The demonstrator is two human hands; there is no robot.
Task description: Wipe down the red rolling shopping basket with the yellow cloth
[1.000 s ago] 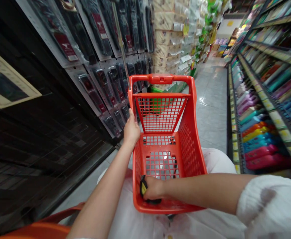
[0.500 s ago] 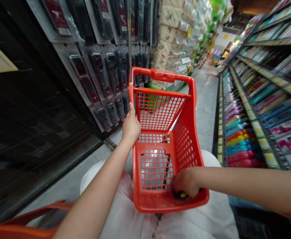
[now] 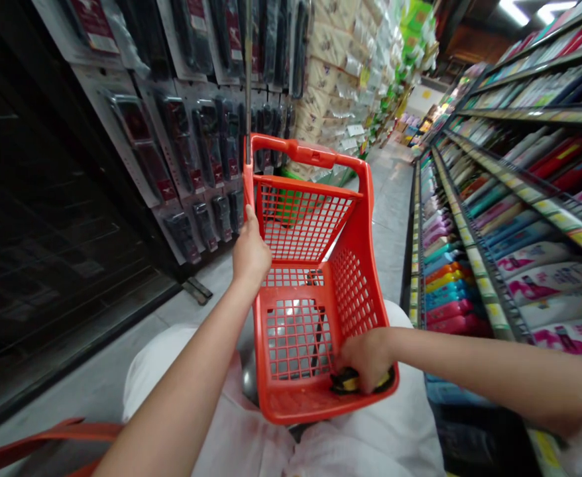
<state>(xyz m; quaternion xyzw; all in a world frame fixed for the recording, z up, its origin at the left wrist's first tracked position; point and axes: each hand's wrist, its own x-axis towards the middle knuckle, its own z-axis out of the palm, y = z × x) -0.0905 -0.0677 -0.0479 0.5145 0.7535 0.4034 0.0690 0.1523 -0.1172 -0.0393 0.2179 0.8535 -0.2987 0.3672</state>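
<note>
A red plastic basket (image 3: 271, 404) with grid walls and a raised handle stands in front of my knees. My left hand (image 3: 252, 255) is wrapped round its upper left rim, near a thin metal pole. Inside the basket's near right corner, my right hand (image 3: 365, 358) reaches down, fingers curled over a black and yellow item (image 3: 345, 382). Parts of that item show on both sides of the hand; its full shape is hidden.
Packaged tools (image 3: 206, 139) hang on the left display beside a dark panel. Beige packs (image 3: 328, 86) are stacked behind the basket. Shelves (image 3: 474, 258) of colourful packages run along the right. An orange strap (image 3: 52, 437) lies at lower left.
The view has shifted, so the basket and both hands sit slightly further left. More of the black and yellow item shows around my right hand. My left hand keeps its hold on the rim.
</note>
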